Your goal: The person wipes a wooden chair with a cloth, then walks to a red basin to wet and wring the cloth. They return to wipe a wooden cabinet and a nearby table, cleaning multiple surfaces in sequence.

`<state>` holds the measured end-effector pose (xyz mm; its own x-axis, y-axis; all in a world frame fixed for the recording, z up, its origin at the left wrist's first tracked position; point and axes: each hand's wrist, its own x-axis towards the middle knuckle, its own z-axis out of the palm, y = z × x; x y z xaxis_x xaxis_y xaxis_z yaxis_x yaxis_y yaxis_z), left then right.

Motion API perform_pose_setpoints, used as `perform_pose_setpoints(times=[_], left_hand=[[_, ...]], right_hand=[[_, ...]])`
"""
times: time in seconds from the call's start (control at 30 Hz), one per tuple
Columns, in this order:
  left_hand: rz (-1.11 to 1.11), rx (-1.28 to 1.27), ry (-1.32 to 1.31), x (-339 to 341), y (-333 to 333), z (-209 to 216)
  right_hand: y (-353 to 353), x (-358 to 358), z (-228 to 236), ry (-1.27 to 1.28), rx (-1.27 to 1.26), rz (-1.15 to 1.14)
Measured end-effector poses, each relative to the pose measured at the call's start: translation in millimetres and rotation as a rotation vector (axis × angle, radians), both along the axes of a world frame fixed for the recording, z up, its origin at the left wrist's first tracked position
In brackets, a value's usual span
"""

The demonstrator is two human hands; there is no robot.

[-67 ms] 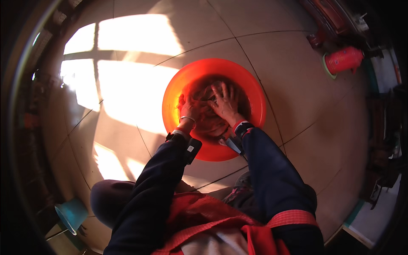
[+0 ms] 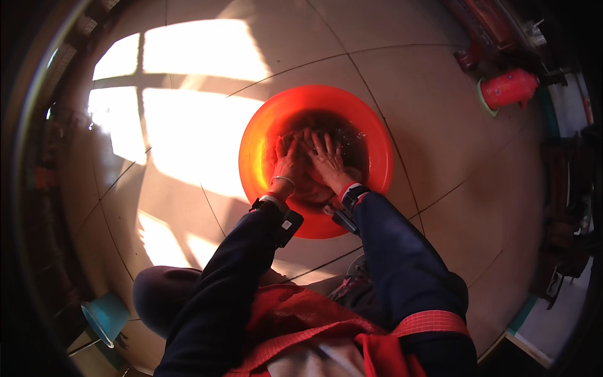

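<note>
A wide orange-red basin (image 2: 380, 154) stands on the floor in front of me, with dark water (image 2: 353, 141) in it. A bunched wet cloth (image 2: 309, 188) lies in the water under my hands, brownish in this light. My right hand (image 2: 328, 161) is laid over the cloth with its fingers stretched and spread. Beside it, my left hand (image 2: 287, 164) reaches into the basin's left half, fingers apart, touching the cloth too. Water and shadow partly hide the fingertips. Both wrists carry dark bands with small devices.
Around the basin is a tiled floor (image 2: 452, 144), with bright window light on the left. A red flask-like container (image 2: 512, 88) lies at the upper right, near dark furniture. At the lower left is a teal bucket (image 2: 107, 317). My bent legs are close to the basin's near side.
Both hands have shifted, the right one slightly leftward, and are closer together. The cloth has moved with them, and more dark water shows at the basin's far right.
</note>
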<state>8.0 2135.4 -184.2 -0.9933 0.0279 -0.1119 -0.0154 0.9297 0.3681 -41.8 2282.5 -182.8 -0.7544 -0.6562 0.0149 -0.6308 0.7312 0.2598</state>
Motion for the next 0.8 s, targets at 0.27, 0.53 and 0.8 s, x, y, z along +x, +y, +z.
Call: perform_pose_setpoints(times=[0.27,0.53,0.8], left_hand=[[0.255,-0.026,-0.381,5,3,14],[0.725,2.004,-0.384,-13,-22,-65],[0.591,2.409,-0.462,-2,-30,-38]], right_hand=[[14,-30,9,-0.454,-0.062,-0.151],[9,-21,-9,-0.356,-0.681,-0.620],[-72,16,29,-1.098,-1.314,-0.383]])
